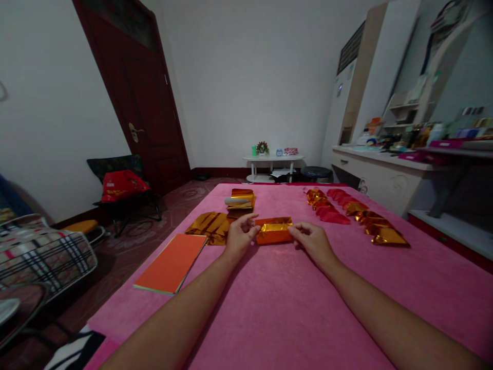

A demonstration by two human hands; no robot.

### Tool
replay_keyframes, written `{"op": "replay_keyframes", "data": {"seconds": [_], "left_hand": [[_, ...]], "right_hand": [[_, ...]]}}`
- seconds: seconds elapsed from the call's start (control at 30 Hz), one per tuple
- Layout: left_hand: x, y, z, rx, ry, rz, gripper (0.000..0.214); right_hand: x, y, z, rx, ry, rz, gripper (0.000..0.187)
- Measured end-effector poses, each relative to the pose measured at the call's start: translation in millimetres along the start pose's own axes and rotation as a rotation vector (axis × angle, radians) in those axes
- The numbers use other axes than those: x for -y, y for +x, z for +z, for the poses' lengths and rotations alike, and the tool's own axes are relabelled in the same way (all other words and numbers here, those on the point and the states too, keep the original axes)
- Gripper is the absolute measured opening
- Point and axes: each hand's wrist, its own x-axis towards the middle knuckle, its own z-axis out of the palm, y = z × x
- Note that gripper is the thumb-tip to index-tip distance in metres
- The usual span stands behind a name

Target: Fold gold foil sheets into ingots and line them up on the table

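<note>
A shiny gold-and-orange foil paper (274, 232), partly folded into a rectangle, lies across the middle of the pink-covered table (285, 303). My left hand (241, 235) pinches its left end between thumb and fingers. At the right end, the thumb and fingers of my right hand (310, 239) close on the foil's edge. Just beyond my left hand is a spread of folded gold foil strips (210, 227). Behind that sits a stack of gold foil sheets (246, 195) with a greyish elongated object (237, 201) on it, its kind unclear.
Orange paper sheets (171, 263) lie at the table's left edge. Folded gold foil pieces (379, 226) and red pieces (333, 215) stand in rows at the far right. A chair with a red bag (123, 185) is left of the table; a white dresser (377, 164) is at right.
</note>
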Motion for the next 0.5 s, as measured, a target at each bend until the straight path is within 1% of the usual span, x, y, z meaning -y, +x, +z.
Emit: {"op": "replay_keyframes", "data": {"seconds": [0.13,0.23,0.3,0.4,0.5], "left_hand": [[-5,-3,2.3,0.019,0.003,-0.035,0.046],[-7,-3,2.8,-0.007,-0.009,-0.074,0.058],[-7,-3,2.3,-0.022,-0.006,-0.093,0.062],[-8,-3,1.9,-0.035,0.042,-0.081,0.06],[-11,-5,3.4,-0.033,0.051,-0.027,0.057]], "right_hand": [[0,0,1,-0.016,0.044,0.006,0.033],[-1,0,1,-0.07,0.067,0.015,0.04],[-1,0,0,-0.093,0.072,0.017,0.041],[0,0,0,-0.099,0.079,0.019,0.039],[2,-1,0,-0.087,0.066,0.009,0.035]]}}
